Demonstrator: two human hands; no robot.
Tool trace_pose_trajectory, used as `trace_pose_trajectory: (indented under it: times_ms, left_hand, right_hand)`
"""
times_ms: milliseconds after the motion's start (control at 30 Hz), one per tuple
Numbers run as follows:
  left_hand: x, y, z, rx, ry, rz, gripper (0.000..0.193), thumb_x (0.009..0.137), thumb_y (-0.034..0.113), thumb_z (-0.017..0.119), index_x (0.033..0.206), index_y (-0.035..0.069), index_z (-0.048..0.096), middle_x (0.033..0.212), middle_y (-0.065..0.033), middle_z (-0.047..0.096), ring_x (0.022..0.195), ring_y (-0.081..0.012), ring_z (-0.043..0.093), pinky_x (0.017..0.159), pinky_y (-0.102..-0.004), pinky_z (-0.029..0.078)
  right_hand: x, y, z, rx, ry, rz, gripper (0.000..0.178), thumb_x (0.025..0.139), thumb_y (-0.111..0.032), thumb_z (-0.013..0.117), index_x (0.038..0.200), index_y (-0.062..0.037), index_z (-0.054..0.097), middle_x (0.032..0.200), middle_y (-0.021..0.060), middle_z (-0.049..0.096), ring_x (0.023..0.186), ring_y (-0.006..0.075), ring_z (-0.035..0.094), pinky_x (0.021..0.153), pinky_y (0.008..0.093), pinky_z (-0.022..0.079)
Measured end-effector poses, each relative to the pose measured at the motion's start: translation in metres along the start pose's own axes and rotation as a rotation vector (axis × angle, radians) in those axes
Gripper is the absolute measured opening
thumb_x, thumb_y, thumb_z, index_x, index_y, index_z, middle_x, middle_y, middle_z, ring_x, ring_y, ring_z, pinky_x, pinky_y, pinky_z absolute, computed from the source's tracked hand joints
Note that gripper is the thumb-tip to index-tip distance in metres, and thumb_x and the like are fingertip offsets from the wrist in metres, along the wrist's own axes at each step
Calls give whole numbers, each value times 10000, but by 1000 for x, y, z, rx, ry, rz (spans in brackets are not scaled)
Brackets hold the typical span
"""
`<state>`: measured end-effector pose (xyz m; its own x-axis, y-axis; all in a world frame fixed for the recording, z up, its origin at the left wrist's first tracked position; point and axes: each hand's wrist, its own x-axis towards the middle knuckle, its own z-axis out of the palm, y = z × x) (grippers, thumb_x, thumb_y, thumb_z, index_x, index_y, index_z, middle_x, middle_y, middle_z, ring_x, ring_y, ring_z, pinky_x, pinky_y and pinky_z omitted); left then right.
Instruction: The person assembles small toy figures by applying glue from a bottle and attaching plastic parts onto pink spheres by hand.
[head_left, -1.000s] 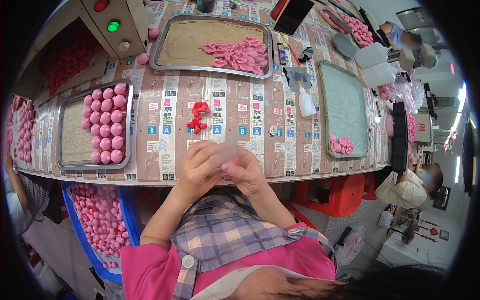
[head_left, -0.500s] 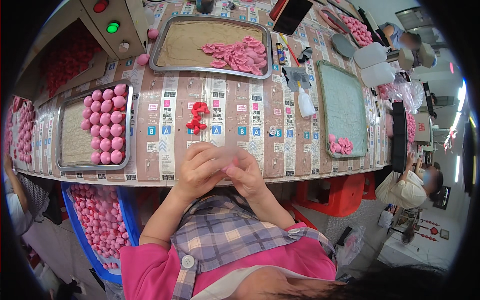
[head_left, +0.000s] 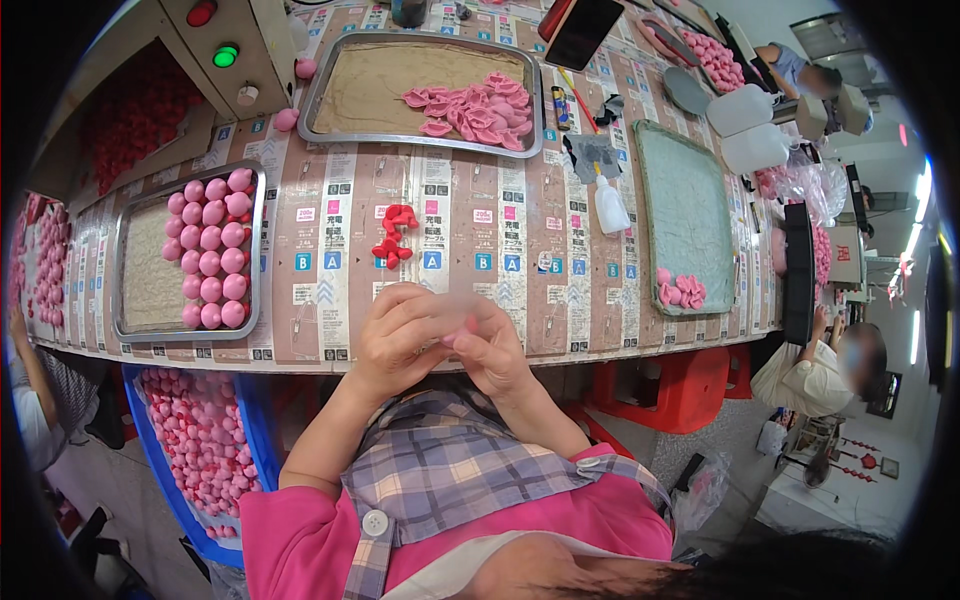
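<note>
Left tray point(head_left: 145, 250) on table point(head_left: 330, 220), balls point(head_left: 210, 262) in its right half. Back tray point(head_left: 370, 85) beyond, petals point(head_left: 495, 112) at right. Right tray point(head_left: 690, 210), bottle point(head_left: 611, 207) to its left. Clump point(head_left: 393, 251) mid-table, beyond left hand point(head_left: 398, 330) and right hand point(head_left: 490, 345). Bin point(head_left: 262, 430) below table, left; stool point(head_left: 700, 385) below, right.

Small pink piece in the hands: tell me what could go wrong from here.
The small pink piece, partly hidden, sits between the left hand and right hand; it might slip.
If dropped, it could fall off the nearby table edge.
The loose red pieces lie just beyond the hands and might get knocked.
</note>
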<state>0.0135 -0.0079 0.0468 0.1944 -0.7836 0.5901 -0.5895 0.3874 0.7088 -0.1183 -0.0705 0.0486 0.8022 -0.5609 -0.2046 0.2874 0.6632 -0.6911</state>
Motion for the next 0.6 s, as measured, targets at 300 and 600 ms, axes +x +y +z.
trace_pose_trajectory:
  times_ms: [300,600]
  left_hand:
    - [-2,-2,0,-67,1,-33,345,570,97,716,887,101,581,980,-81,593,837,-239,528,738,-325,410]
    - [-9,-4,3,-223,32,-164,339,619,120,700,906,107,522,1017,-102,579,886,-248,498,786,-343,381]
  right_hand:
    - [-4,-2,4,-172,9,-135,283,745,-59,613,988,-14,473,910,30,512,848,87,499,766,219,397]
    - [-4,1,4,-361,56,-208,294,727,-44,625,983,-16,485,915,36,515,858,96,494,765,222,379]
